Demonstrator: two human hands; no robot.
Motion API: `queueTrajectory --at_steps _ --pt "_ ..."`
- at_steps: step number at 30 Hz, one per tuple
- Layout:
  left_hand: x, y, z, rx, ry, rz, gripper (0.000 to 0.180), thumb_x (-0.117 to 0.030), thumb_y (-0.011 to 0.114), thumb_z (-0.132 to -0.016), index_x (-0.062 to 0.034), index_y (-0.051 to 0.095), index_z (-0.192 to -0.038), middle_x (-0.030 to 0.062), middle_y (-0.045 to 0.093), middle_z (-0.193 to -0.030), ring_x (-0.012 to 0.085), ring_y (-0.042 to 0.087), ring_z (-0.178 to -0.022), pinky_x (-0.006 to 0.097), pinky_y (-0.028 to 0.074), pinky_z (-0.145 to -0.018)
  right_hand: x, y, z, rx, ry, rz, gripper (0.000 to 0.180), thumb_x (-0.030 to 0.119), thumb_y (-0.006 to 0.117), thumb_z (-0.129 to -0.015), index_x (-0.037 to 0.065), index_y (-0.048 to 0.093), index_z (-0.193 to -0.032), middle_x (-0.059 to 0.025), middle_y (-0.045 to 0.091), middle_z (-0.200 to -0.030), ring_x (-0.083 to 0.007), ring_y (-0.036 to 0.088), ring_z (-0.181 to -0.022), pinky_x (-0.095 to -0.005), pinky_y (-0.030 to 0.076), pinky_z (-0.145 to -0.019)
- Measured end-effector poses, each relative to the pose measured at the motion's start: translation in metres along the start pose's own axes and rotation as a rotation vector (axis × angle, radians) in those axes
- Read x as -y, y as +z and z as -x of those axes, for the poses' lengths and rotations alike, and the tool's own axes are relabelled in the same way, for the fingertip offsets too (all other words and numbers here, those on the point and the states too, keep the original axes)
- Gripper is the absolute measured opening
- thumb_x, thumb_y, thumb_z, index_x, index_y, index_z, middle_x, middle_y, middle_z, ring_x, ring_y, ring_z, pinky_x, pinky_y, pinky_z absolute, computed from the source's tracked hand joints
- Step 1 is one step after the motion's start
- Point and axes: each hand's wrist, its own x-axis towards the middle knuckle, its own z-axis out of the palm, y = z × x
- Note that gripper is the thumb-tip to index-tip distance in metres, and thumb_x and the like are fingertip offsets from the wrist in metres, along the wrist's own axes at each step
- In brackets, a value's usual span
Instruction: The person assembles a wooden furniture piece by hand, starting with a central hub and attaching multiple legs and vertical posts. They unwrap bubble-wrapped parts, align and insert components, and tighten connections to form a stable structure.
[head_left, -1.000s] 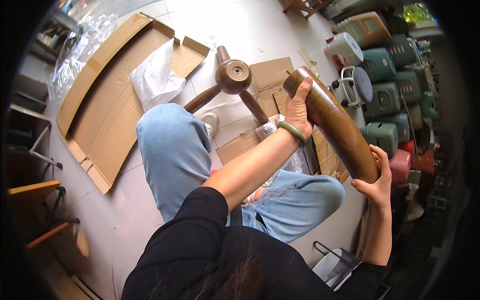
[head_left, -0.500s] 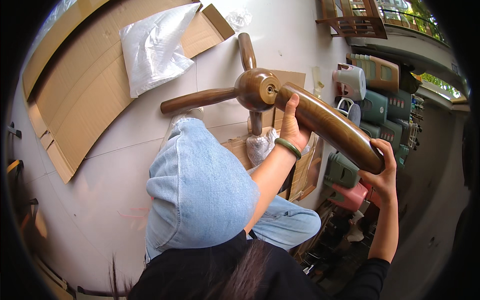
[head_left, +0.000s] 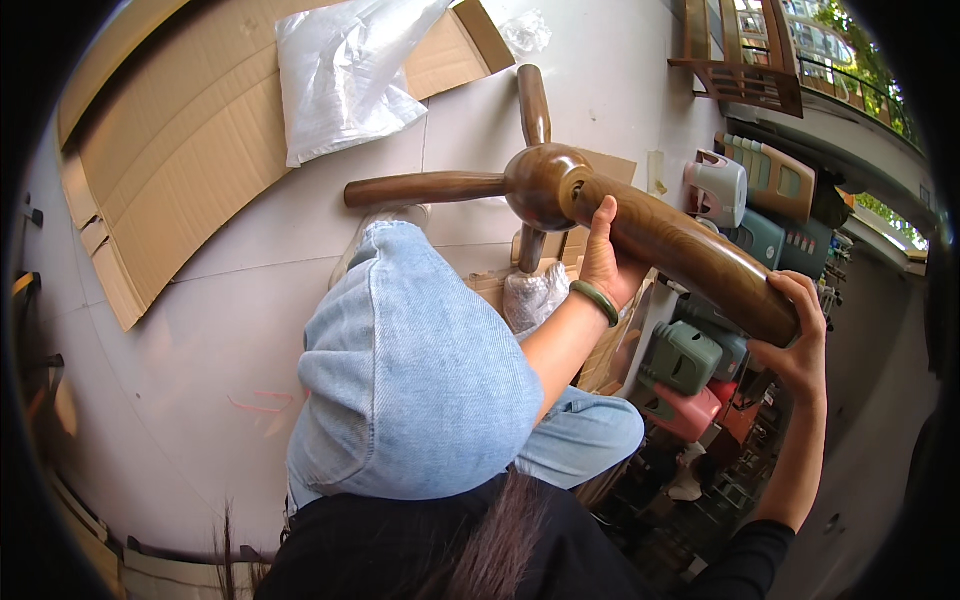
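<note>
In the head view, the person's left hand [head_left: 615, 265] has its grip closed around a thick, rounded wooden post [head_left: 690, 245], close to the post's upper left end, with the thumb lying along the near side. A green bangle [head_left: 597, 301] circles that wrist. The right hand [head_left: 798, 340] grips the opposite, lower right end, its thumb and fingers spread around the rim.

The post slants in the air from the centre toward the right. Its upper left end is right at a round wooden hub [head_left: 540, 185], beside a dark socket; whether the two are joined cannot be told. Three tapered legs [head_left: 430, 188] spread from the hub, and the lower one reaches down to a bundle of bubble wrap [head_left: 535, 298].

A jeans-clad knee [head_left: 440, 370] rises in front of the person. On the tiled floor [head_left: 220, 350], at the upper left, lies a flattened cardboard box [head_left: 190, 120] with a clear plastic bag [head_left: 345, 75] on it. Coloured plastic stools [head_left: 683, 357] are massed at the right.
</note>
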Motion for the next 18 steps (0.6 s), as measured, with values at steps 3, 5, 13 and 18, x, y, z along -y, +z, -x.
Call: queueTrajectory --at_steps 3,5,13,18 --pt "0.001 0.003 0.001 0.036 -0.003 0.071 0.080 -0.048 0.081 -0.075 -0.0093 0.045 -0.135 0.0087 0.053 -0.134 0.0283 0.050 -0.125 0.047 0.037 -0.112 0.017 -0.010 -0.013 -0.007 -0.072 0.084 0.067 -0.001 0.071 -0.051 0.006 0.062 -0.117 -0.0126 0.057 -0.122 -0.0284 0.059 -0.112 -0.0358 0.046 -0.099" --pt "0.003 0.006 0.002 0.072 -0.016 0.131 0.080 -0.051 0.080 -0.075 -0.0099 0.046 -0.135 0.0095 0.053 -0.134 0.0295 0.050 -0.125 0.048 0.038 -0.111 0.033 -0.017 -0.024 -0.011 -0.185 0.219 0.066 -0.004 0.071 -0.051 0.008 0.063 -0.115 -0.0132 0.056 -0.124 -0.0304 0.059 -0.112 -0.0376 0.047 -0.098" --pt "0.001 0.010 0.006 0.298 -0.083 0.243 0.080 -0.060 0.080 -0.071 -0.0112 0.054 -0.128 0.0061 0.060 -0.126 0.0268 0.058 -0.118 0.044 0.048 -0.102 0.091 -0.033 -0.059 0.074 -0.706 0.569 0.064 -0.007 0.074 -0.049 0.020 0.066 -0.106 -0.0115 0.057 -0.124 -0.0365 0.056 -0.113 -0.0447 0.053 -0.088" --pt "-0.002 0.012 0.007 0.153 -0.046 0.221 0.073 -0.056 0.081 -0.071 -0.0120 0.057 -0.124 0.0051 0.062 -0.124 0.0255 0.059 -0.116 0.043 0.051 -0.100 0.091 -0.037 -0.061 0.066 -0.426 0.427 0.062 0.000 0.073 -0.053 0.012 0.063 -0.114 -0.0163 0.058 -0.119 -0.0344 0.061 -0.102 -0.0412 0.051 -0.087"
